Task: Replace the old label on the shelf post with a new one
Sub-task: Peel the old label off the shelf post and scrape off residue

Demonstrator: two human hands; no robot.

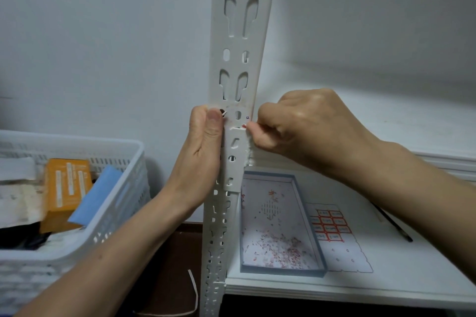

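The white shelf post, full of slots and holes, stands upright in the middle of the view, at the left front corner of a white shelf. The left hand holds the post from its left side: the fingers go round the edge and the thumb presses flat on the front face. The right hand is at the right edge of the post, at the same height. Its fingers are curled, and thumb and forefinger pinch a small red and white scrap of the old label that sits on the post. Only small remains of this label are visible; just below the scrap there is a rough white residue along the right edge. On the shelf, behind and below the hands, lies a shallow box with a blue rim, and inside it are many small red and white scraps. Just beside it on the right lies a sheet of labels with red frames, flat on the shelf. Further right, a thin dark tool lies partly under the right forearm. Left of the post stands a white plastic basket which holds an orange box and a light blue pad.
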